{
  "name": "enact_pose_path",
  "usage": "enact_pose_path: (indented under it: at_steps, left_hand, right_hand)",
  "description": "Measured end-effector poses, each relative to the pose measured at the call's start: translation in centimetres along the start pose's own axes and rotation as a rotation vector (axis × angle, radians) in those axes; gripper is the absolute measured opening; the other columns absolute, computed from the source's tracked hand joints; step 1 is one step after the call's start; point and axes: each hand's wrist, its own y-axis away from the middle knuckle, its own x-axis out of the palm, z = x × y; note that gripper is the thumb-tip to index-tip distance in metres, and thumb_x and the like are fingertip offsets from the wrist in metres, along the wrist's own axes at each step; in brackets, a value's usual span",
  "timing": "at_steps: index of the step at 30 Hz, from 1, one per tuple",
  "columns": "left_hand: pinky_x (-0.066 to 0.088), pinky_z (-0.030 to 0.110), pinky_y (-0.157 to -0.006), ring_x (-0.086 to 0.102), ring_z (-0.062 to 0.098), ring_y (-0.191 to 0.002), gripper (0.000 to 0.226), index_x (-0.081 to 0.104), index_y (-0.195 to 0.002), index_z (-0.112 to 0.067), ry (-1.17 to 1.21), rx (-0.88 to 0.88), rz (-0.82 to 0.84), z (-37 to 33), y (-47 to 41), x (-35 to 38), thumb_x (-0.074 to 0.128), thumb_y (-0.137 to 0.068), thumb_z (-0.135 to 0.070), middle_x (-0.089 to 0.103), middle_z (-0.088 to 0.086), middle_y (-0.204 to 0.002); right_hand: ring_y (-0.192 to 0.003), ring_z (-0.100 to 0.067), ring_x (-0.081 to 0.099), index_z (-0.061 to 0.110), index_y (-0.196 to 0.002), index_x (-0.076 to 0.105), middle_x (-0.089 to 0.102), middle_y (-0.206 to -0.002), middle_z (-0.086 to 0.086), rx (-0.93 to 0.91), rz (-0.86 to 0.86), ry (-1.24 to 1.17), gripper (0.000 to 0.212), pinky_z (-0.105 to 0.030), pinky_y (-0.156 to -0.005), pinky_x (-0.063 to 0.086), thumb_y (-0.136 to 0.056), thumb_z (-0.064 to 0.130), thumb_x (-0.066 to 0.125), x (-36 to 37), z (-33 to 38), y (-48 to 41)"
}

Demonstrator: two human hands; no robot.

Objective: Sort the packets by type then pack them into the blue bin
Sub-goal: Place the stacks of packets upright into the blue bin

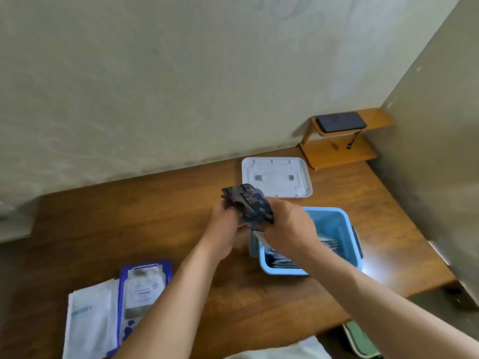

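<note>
White pouch point(89, 317): flat on the desk point(124, 218) at its near edge, left side; pale, with a faint teal strip.
Blue-edged packet point(142, 286): flat, touching the white pouch on its right, partly lapped over it; white panel inside a dark blue border; lower corner hidden behind the left forearm.
Blue bin point(335, 224): upright on the right half of the desk, close to the near edge; open top, a grey handle on the right wall.
Packets in the bin point(281, 261): packed on edge in a row along the near-left wall, partly hidden under the right wrist; type too blurred to tell.
Left hand point(224, 224): raised over mid-desk, just left of the bin; fingers curled round the left side of the bundle, clamped on it.
Right hand point(287, 229): above the bin's far-left corner, back of the hand up; fingers wrapped round the right side of the bundle, gripping it.
Dark blue packets point(250, 206): a fanned bundle held between both hands, off the desk, over the bin's far-left corner; print blurred.
White lid point(277, 177): flat, inner side up, behind the bin, near the far edge.
Wooden stand point(342, 151): far-right corner, two levels, against the wall.
Black phone point(340, 121): flat on the stand's upper level.
</note>
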Motion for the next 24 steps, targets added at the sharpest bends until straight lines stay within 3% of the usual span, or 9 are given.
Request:
enact_pose_path:
  at_steps: [5, 9, 13, 17, 21, 24]
  left_hand:
    - [0.056, 0.041, -0.101, 0.07, 0.025, -0.113, 0.031, 0.065, -0.124, -0.015, -0.035, -0.052, 0.145, 0.8, -0.6, 4.6, 0.044, -0.104, -0.003, 0.076, 0.006, -0.118]
    - [0.059, 0.035, -0.095, 0.068, 0.023, -0.112, 0.028, 0.062, -0.124, -0.014, -0.154, -0.046, 0.106, 1.2, -0.9, 6.0, 0.058, -0.098, -0.003, 0.07, 0.01, -0.123]
    - [0.043, 0.024, -0.103, 0.049, 0.014, -0.132, 0.059, 0.044, -0.142, -0.024, -0.635, 0.201, 0.125, 0.9, 0.0, 6.0, 0.069, -0.093, -0.004, 0.051, -0.002, -0.143]
    - [0.04, 0.03, -0.111, 0.045, 0.018, -0.137, 0.058, 0.045, -0.147, -0.022, -1.231, 0.479, 0.298, 0.8, 0.8, 7.1, 0.066, -0.094, -0.011, 0.044, -0.001, -0.15]
    - [0.048, 0.043, -0.103, 0.054, 0.026, -0.123, 0.035, 0.056, -0.132, -0.016, -1.502, 0.452, 0.335, 1.9, 0.5, 9.0, 0.055, -0.098, -0.013, 0.057, 0.004, -0.131]
    - [0.049, 0.042, -0.091, 0.057, 0.03, -0.112, 0.022, 0.057, -0.119, -0.012, -1.663, 0.378, 0.324, 2.8, -0.1, 9.7, 0.047, -0.1, -0.007, 0.058, 0.008, -0.118]
  right_hand:
    - [-0.075, -0.029, 0.062, 0.026, -0.098, 0.064, 0.064, -0.078, 0.004, 0.053, -0.082, 0.04, 0.012, -0.035, -0.062, 0.053, -0.089, 0.019, 0.061, -2.4, -5.6, 0.8]
    - [-0.081, -0.031, 0.062, 0.03, -0.11, 0.064, 0.067, -0.083, 0.003, 0.051, -0.112, 0.237, 0.027, -0.031, -0.058, 0.038, -0.091, 0.013, 0.055, -2.8, -8.7, 1.8]
    - [-0.09, -0.026, 0.065, 0.032, -0.121, 0.057, 0.07, -0.096, 0.005, 0.036, -0.045, 0.416, 0.035, -0.03, -0.058, 0.038, -0.091, 0.015, 0.051, -2.7, -11.0, 1.8]
    - [-0.091, -0.025, 0.064, 0.026, -0.123, 0.054, 0.066, -0.096, 0.003, -0.073, 0.034, 0.57, 0.03, -0.03, -0.063, 0.035, -0.095, 0.014, 0.054, -1.7, -12.1, 0.8]
    - [-0.096, -0.025, 0.064, 0.024, -0.128, 0.053, 0.066, -0.101, 0.001, -0.148, 0.152, 0.682, 0.03, -0.033, -0.07, 0.036, -0.1, 0.012, 0.053, 0.2, -12.6, -1.0]
    - [-0.1, -0.025, 0.066, 0.023, -0.121, 0.056, 0.067, -0.106, 0.001, -0.149, 0.222, 0.726, 0.025, -0.035, -0.071, 0.043, -0.099, 0.011, 0.057, 1.6, -13.4, -2.2]
